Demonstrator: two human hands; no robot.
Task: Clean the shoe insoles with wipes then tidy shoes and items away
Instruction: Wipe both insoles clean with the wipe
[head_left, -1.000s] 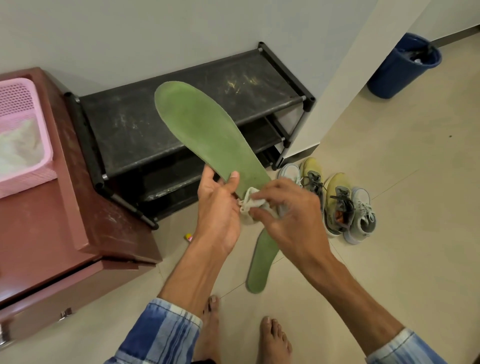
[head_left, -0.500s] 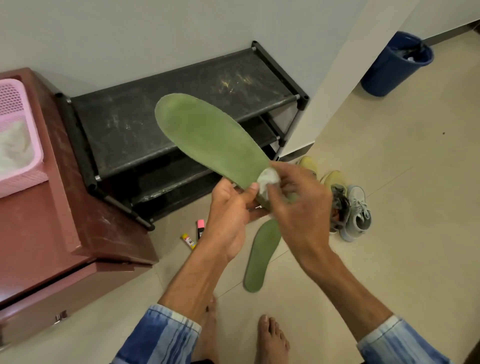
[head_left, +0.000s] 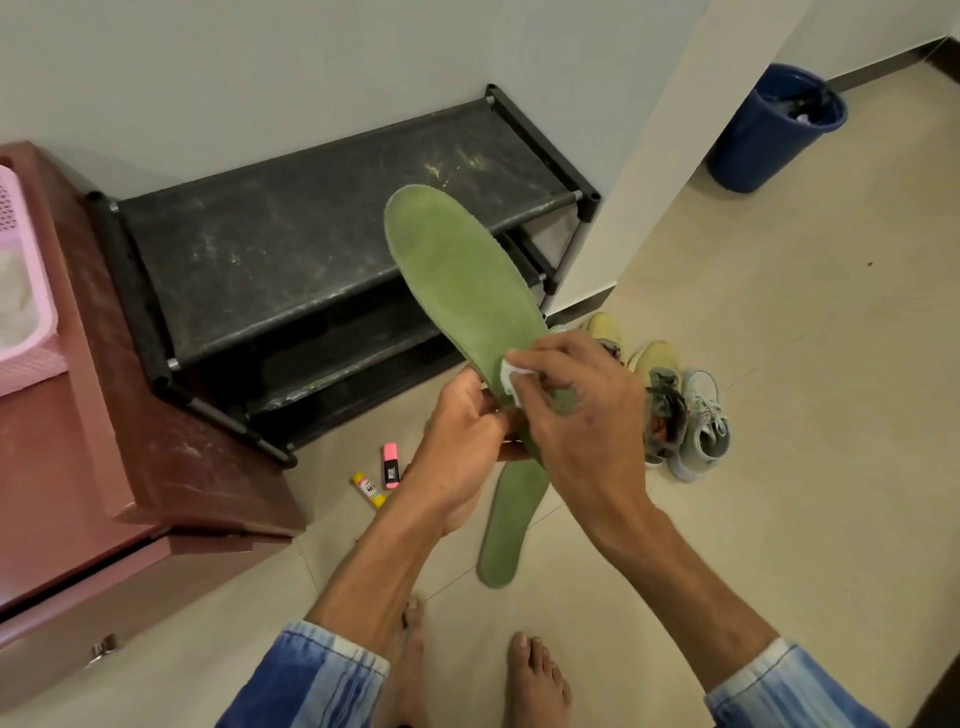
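Left hand (head_left: 467, 431): grips heel end of green insole (head_left: 462, 280), toe end raised.
Right hand (head_left: 582, 410): pinches white wipe (head_left: 506, 374) against insole surface.
Floor (head_left: 779, 467): second insole (head_left: 511, 530) lies flat.

No text can be read in full. Two small markers lie on the floor (head_left: 779, 415), just off the near front corner of the black shoe rack (head_left: 311, 249). The pink marker (head_left: 390, 466) carries a black label round its middle with pale lettering running along its length, too small to make out. The yellow marker (head_left: 369, 489), just beside it, carries a white label with bold dark capitals and a touch of red; the letters are blurred and cannot be told for certain. Both labels face up toward the head camera.
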